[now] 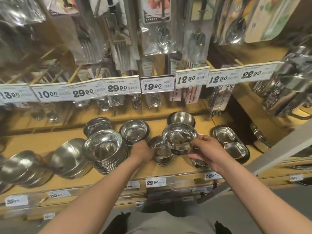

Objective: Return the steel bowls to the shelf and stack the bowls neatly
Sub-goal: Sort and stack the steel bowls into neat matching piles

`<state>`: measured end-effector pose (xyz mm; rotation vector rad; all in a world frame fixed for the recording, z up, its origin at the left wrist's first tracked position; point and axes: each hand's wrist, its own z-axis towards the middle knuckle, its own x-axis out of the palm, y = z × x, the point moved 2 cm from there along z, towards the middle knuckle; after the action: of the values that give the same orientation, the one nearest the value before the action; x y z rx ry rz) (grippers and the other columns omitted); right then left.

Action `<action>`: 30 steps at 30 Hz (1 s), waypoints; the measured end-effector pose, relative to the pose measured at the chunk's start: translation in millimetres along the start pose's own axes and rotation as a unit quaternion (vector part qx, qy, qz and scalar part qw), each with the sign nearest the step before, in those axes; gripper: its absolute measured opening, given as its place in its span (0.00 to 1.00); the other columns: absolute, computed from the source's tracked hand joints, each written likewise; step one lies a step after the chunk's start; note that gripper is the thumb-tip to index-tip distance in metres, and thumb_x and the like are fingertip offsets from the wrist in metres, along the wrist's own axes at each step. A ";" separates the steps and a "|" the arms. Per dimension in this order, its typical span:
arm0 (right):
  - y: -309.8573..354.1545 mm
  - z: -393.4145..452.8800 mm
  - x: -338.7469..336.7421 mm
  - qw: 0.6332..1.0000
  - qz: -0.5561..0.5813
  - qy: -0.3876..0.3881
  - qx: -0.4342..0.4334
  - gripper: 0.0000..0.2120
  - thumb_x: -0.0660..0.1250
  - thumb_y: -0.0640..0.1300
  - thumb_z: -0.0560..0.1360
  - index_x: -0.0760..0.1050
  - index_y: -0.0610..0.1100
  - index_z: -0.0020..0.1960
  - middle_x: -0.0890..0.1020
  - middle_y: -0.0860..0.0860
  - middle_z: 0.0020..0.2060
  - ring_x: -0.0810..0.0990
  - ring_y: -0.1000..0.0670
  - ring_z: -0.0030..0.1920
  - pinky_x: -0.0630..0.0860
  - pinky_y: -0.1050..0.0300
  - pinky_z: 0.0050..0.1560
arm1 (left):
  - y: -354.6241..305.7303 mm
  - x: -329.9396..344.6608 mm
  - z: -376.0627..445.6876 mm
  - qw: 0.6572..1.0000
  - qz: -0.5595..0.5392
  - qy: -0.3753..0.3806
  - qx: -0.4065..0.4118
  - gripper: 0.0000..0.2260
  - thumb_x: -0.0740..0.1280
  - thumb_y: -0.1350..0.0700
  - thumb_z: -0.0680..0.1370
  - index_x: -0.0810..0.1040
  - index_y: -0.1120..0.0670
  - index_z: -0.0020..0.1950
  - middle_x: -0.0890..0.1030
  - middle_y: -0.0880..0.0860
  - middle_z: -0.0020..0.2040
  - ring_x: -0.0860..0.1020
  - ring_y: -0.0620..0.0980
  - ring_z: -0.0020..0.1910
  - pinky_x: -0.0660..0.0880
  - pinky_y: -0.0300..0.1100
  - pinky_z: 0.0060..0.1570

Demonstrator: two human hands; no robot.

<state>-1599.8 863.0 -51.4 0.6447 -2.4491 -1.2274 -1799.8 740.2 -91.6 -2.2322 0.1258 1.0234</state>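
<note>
Steel shines everywhere on the wooden shelf (168,173): the right hand (205,152) pinches the rim of a round, mirror-smooth bowl (179,138), lifted just above a smaller bowl (160,153) that the left hand (142,152) grips at its side. Beside them stands a tall ribbed stack of bowls (105,149), and a two-compartment steel tray (230,142) lies to the right.

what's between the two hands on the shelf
In the head view, a small steel bowl sits on the shelf between the left hand and right hand. The bowl in the right hand hangs partly over it.
</note>
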 end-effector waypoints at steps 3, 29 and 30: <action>1.1 8.5 18.2 0.999 -0.017 0.027 0.002 0.06 0.67 0.33 0.79 0.76 0.36 0.56 0.85 0.37 0.50 0.87 0.45 0.41 0.85 0.57 0.35 | 1.6 -2.7 -4.3 0.999 -0.047 0.008 -0.002 0.07 0.61 0.60 0.81 0.78 0.56 0.47 0.83 0.58 0.51 0.84 0.59 0.50 0.83 0.52 0.50; -8.5 57.4 47.1 0.934 -0.355 -0.002 -0.049 0.10 0.65 0.45 0.79 0.77 0.40 0.44 0.85 0.44 0.39 0.86 0.50 0.32 0.77 0.66 0.28 | -1.3 -8.1 8.3 0.990 -0.140 -0.007 -0.030 0.08 0.68 0.58 0.78 0.75 0.55 0.40 0.80 0.54 0.40 0.83 0.51 0.36 0.85 0.52 0.44; -9.5 57.1 47.6 0.936 -0.350 -0.004 -0.047 0.10 0.65 0.46 0.79 0.78 0.40 0.44 0.85 0.45 0.41 0.87 0.47 0.35 0.78 0.63 0.29 | -0.5 -7.9 10.0 0.991 -0.133 -0.010 -0.031 0.08 0.67 0.58 0.79 0.75 0.56 0.39 0.80 0.54 0.39 0.82 0.51 0.35 0.85 0.52 0.45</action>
<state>-1664.8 870.9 -88.0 1.5704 -2.2000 -1.5641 -1811.4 745.3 -90.5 -2.2202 -0.2089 0.9132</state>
